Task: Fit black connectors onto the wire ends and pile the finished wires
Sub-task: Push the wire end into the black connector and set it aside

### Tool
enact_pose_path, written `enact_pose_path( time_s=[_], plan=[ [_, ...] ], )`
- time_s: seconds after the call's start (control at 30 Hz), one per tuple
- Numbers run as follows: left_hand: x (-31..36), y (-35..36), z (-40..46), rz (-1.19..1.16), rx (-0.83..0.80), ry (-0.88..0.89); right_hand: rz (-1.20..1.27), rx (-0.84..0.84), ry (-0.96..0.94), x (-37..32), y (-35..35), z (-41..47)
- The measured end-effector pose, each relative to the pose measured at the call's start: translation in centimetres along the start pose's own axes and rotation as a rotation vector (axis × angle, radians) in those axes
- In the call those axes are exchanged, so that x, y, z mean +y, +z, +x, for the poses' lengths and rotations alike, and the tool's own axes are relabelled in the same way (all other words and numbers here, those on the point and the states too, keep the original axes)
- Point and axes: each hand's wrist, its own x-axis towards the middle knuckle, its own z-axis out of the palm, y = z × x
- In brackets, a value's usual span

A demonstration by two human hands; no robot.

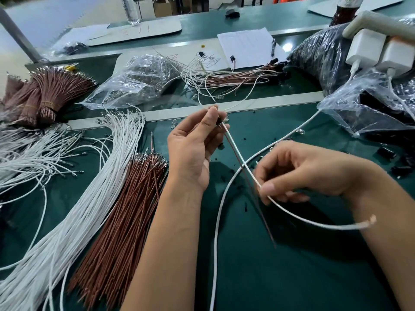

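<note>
My left hand (193, 142) is raised over the green mat and pinches a small black connector (219, 120) at its fingertips. A white wire (240, 158) and a thin brown wire (234, 153) run down from that connector. My right hand (298, 171) pinches the white wire lower down; its free end with a metal terminal (370, 221) curls out to the right. The brown wire hangs loose past my right hand. A pile of finished wires with black connectors (242, 77) lies at the back of the mat.
Loose white wires (89, 187) and brown wires (125, 209) lie in bundles at the left. Tied brown bundles (45, 95) sit far left. A clear bag (134, 81) lies behind, bags of black connectors (370, 113) at the right. A white charger cable (224, 198) crosses the mat.
</note>
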Motion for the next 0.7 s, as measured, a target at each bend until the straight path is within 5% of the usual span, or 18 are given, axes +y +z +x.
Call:
enact_pose_path(
  time_s=[0.07, 0.23, 0.43, 0.7],
  plan=[
    [0.0, 0.0, 0.1, 0.013, -0.018, -0.007, -0.032, 0.012, 0.011, 0.0, 0.2, 0.1],
    [-0.9, 0.7, -0.3, 0.227, -0.102, -0.072, 0.135, 0.477, -0.149, 0.3, 1.4, 2.4],
    [-0.7, 0.4, 0.0, 0.177, -0.042, -0.068, 0.052, 0.36, -0.066, 0.4, 1.4, 2.0],
    [-1.0, 0.6, -0.3, 0.306, -0.13, -0.112, 0.152, 0.624, -0.101, 0.7, 1.8, 3.1]
  ],
)
